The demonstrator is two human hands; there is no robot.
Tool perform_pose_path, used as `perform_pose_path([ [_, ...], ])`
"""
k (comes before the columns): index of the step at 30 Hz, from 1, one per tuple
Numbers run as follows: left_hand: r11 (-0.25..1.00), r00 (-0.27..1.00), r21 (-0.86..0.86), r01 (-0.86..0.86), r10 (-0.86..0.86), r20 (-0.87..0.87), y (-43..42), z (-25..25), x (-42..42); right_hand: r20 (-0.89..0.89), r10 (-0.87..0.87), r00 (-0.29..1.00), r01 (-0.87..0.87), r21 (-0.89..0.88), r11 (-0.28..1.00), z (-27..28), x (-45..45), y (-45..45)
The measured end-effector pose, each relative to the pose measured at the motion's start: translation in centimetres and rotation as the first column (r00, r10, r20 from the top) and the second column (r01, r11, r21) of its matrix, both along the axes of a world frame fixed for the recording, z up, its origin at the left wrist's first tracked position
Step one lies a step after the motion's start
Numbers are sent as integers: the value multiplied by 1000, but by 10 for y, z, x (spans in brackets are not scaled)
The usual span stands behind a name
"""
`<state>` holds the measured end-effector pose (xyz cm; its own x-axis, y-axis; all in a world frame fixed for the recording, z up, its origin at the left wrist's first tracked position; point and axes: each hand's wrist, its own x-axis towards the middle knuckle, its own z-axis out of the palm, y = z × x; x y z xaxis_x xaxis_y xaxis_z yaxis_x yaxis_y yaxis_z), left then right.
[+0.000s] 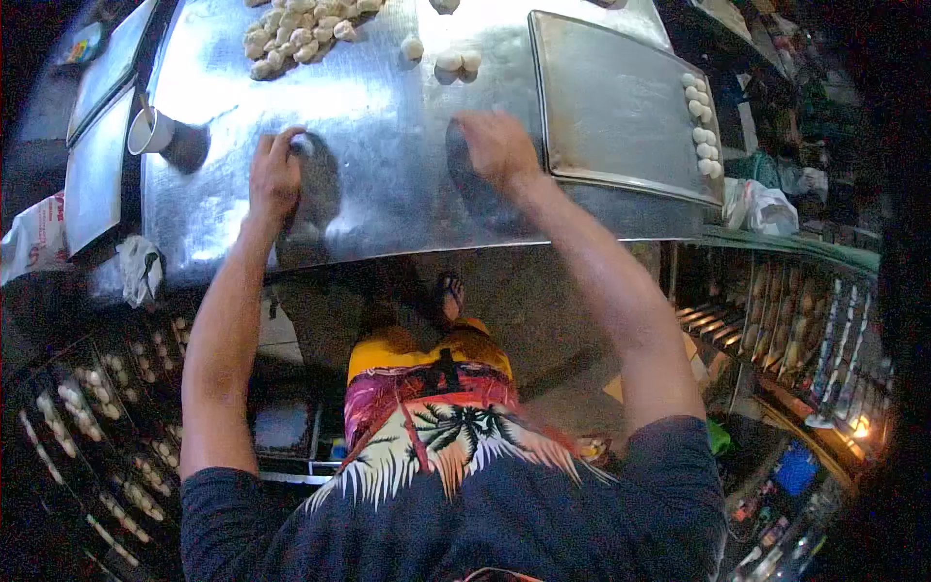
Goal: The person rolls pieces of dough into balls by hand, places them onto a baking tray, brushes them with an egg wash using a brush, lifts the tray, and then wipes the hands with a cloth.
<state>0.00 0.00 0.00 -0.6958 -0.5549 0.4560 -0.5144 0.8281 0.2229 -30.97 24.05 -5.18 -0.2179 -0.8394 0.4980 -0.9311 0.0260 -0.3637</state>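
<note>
My left hand (276,175) rests low over the metal table (378,184), its fingers curled and closed; what lies under them is hidden. To the right, my right hand (497,145) is closed too, knuckles up, just left of a metal tray (621,107); its palm is out of sight. Beyond my hands, a pair of dough balls (458,63) and a single dough ball (412,48) sit on the table. A heap of dough pieces (301,34) lies at the far left. Several small dough balls (702,136) line the tray's right edge.
A white cup (150,132) with a handle sticking out stands at the table's left. Trays (94,184) lie beyond the left edge. Plastic bags (771,209) are at the right. Racks holding dough pieces (795,310) stand below on both sides. The table's near edge crosses below my hands.
</note>
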Motion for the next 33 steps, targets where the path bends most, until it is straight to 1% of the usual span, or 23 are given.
perform_pose_path([
  [2, 998, 998, 23, -56, 55, 40, 38, -16, 21, 77, 61, 995, -64, 32, 997, 1, 32, 33],
  [3, 935, 992, 351, -45, 0, 127, 186, -74, 25, 164, 45, 985, -98, 328, 940, 19, 63, 167],
  [4, 951, 992, 306, 50, -83, 97, 181, -61, 12, 222, 70, 973, -106, 152, 983, 14, 78, 150],
  [6, 938, 968, 256, 235, -249, 24, 178, -42, -14, 170, 75, 983, -109, 201, 973, 8, 66, 125],
  [9, 906, 948, 277, 319, -310, -78, 109, -65, -31, 114, -2, 993, -34, 319, 947, 15, 23, 85],
  [10, 904, 967, 344, 254, -240, -82, 91, -67, -23, 101, -45, 994, 4, 372, 928, 18, 15, 86],
  [11, 896, 982, 403, 187, -167, -84, 77, -64, -14, 119, -57, 991, 16, 319, 948, 15, 14, 98],
  [12, 924, 988, 358, 134, -100, -114, 80, -59, 0, 140, -65, 988, 26, 266, 964, 6, 17, 114],
  [13, 928, 986, 336, 164, -141, -92, 93, -68, 12, 157, -74, 985, 41, 208, 977, -4, 23, 127],
  [14, 931, 981, 310, 193, -178, -76, 107, -88, 20, 142, 1, 990, -19, 122, 992, -12, 38, 139],
  [15, 934, 977, 285, 214, -206, -57, 115, -100, 23, 183, -29, 983, -20, 259, 966, -5, 58, 142],
  [17, 932, 961, 232, 277, -273, -52, 133, -64, -8, 159, 13, 987, -34, 129, 991, -13, 46, 116],
  [18, 930, 951, 198, 309, -305, -50, 132, -45, -18, 157, -59, 986, 28, 189, 982, -7, 34, 99],
  [20, 906, 944, 272, 326, -326, -45, 91, -42, -30, 146, -199, 969, 144, 316, 938, 14, 14, 73],
  [21, 887, 941, 324, 330, -336, -39, 74, -49, -30, 143, -213, 967, 166, 286, 944, 11, 9, 75],
  [23, 914, 979, 353, 199, -167, -122, 55, -62, -10, 135, -264, 955, 230, 225, 947, 5, 4, 93],
  [24, 885, 984, 436, 167, -121, -131, 54, -74, 4, 128, -235, 964, 206, 201, 958, 2, 17, 110],
  [27, 942, 965, 214, 259, -263, -8, 121, -46, 16, 186, -171, 968, 109, 305, 946, 12, 71, 118],
  [28, 925, 947, 203, 320, -318, -44, 115, -47, 6, 88, -123, 988, 102, 211, 972, 1, 58, 101],
  [30, 886, 900, 163, 434, -418, -121, 85, -53, -18, 155, -219, 963, 156, 341, 927, 7, 27, 70],
  [31, 889, 911, 202, 410, -393, -123, 69, -59, -24, 182, -277, 944, 180, 418, 891, 18, 19, 61],
  [32, 889, 923, 249, 384, -365, -122, 52, -65, -27, 86, -299, 950, 232, 447, 864, 22, 7, 55],
  [33, 886, 932, 291, 362, -342, -119, 43, -65, -23, 91, -289, 953, 233, 390, 891, 18, 12, 67],
])
